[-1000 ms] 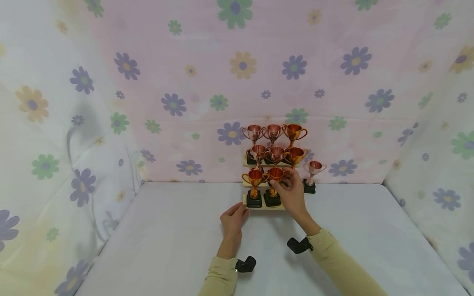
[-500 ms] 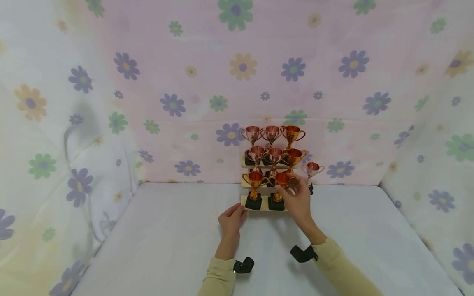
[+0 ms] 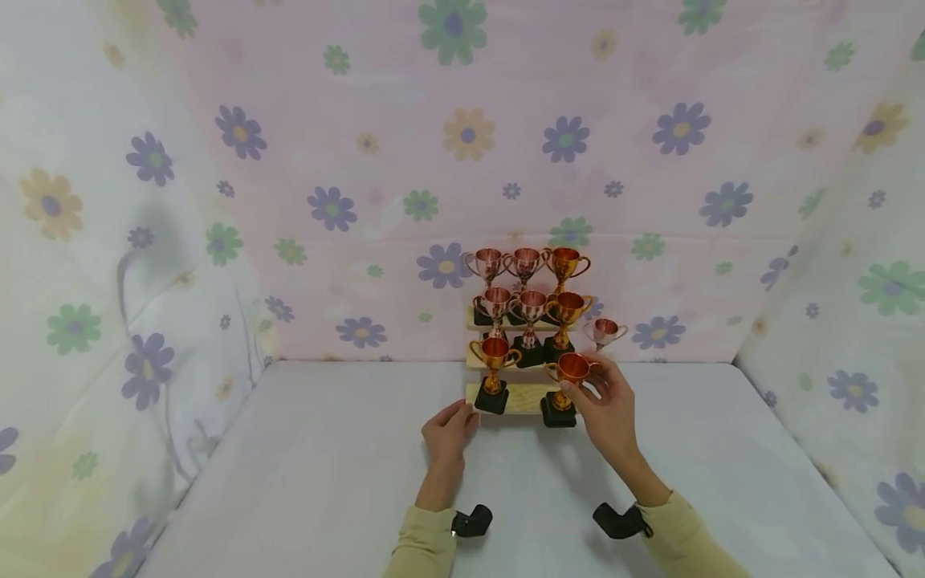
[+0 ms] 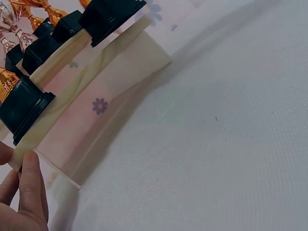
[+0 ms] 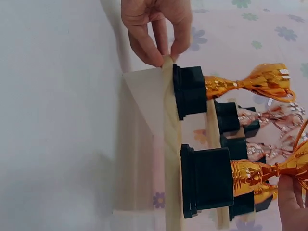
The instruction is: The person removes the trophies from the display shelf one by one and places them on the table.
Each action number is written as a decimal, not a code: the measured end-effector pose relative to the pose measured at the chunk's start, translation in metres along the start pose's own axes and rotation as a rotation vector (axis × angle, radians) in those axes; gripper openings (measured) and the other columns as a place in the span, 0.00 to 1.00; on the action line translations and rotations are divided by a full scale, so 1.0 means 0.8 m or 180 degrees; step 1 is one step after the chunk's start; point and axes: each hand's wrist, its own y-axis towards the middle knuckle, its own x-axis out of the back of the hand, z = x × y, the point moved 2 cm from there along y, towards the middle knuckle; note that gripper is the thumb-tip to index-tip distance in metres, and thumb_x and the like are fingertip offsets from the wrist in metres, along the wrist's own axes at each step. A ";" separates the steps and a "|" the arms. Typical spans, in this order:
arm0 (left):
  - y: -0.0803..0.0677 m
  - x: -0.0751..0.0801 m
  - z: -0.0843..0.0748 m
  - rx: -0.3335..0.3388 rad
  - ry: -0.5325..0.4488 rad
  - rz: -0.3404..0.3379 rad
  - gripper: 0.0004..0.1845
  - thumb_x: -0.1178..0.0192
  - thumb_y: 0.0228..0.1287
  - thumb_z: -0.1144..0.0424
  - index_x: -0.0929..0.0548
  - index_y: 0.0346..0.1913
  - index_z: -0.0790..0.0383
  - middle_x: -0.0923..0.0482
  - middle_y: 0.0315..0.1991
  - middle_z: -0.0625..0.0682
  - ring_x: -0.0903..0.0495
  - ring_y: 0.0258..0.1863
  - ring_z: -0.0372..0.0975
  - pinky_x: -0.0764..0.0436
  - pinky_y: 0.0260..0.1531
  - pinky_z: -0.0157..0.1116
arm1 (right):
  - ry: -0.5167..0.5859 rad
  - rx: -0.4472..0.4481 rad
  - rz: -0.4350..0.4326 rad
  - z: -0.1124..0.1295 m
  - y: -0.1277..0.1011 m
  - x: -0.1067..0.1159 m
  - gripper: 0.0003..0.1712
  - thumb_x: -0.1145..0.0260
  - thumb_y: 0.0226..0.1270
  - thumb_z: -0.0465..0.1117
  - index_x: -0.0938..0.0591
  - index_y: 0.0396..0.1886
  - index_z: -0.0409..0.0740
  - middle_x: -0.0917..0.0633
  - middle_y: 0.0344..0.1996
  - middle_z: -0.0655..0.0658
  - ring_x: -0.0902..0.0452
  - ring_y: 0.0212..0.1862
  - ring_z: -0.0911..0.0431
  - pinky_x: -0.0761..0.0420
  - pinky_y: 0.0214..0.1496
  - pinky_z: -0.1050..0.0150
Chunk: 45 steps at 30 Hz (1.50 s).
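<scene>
My left hand point(image 3: 446, 433) pinches the left end of the lowest board of a pale wooden tiered stand point(image 3: 531, 397); in the left wrist view its fingers point(image 4: 30, 185) lie at the board's end. With my right hand point(image 3: 609, 408) I hold a gold trophy cup point(image 3: 572, 368) on a black square base, upright at the right end of that board. Its base point(image 5: 207, 180) is right at the board's surface in the right wrist view. Another gold trophy point(image 3: 495, 353) stands at the board's left end, near my left hand.
On the middle tier are two rose-gold trophies point(image 3: 533, 307) and a gold one point(image 3: 568, 309). The top tier carries a similar row point(image 3: 526, 262). A rose-gold trophy point(image 3: 605, 329) stands right of the stand, partly hidden behind my right hand. A flowered cloth point(image 3: 332, 209) hangs behind.
My right hand has moved the gold trophy rightward and slightly toward me, widening the gap to the left gold trophy. My left hand keeps its hold on the board's end.
</scene>
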 end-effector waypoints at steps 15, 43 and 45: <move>0.001 0.001 -0.003 -0.0024 0.0076 -0.0015 0.15 0.35 0.65 0.73 0.17 0.53 0.79 0.16 0.44 0.62 0.14 0.35 0.38 0.11 0.44 0.36 | -0.0213 -0.0173 -0.0189 -0.002 -0.009 0.103 0.28 0.30 0.62 0.23 0.25 0.62 0.30 0.20 0.50 0.54 0.17 0.50 0.67 0.17 0.51 0.77; 0.000 0.001 -0.001 -0.0069 0.0082 -0.0053 0.16 0.34 0.64 0.73 0.17 0.52 0.78 0.16 0.44 0.62 0.13 0.35 0.39 0.11 0.45 0.37 | -0.0740 -0.0997 0.0301 -0.088 0.030 0.200 0.32 0.33 0.72 0.50 0.31 0.71 0.46 0.25 0.54 0.65 0.27 0.53 0.76 0.22 0.51 0.84; -0.001 0.001 -0.002 -0.0050 0.0093 -0.0033 0.16 0.34 0.64 0.73 0.17 0.53 0.79 0.16 0.44 0.63 0.13 0.36 0.40 0.11 0.45 0.38 | -0.0664 -0.0943 0.0317 -0.089 0.036 0.199 0.31 0.32 0.72 0.48 0.30 0.69 0.46 0.25 0.54 0.64 0.25 0.52 0.76 0.22 0.51 0.84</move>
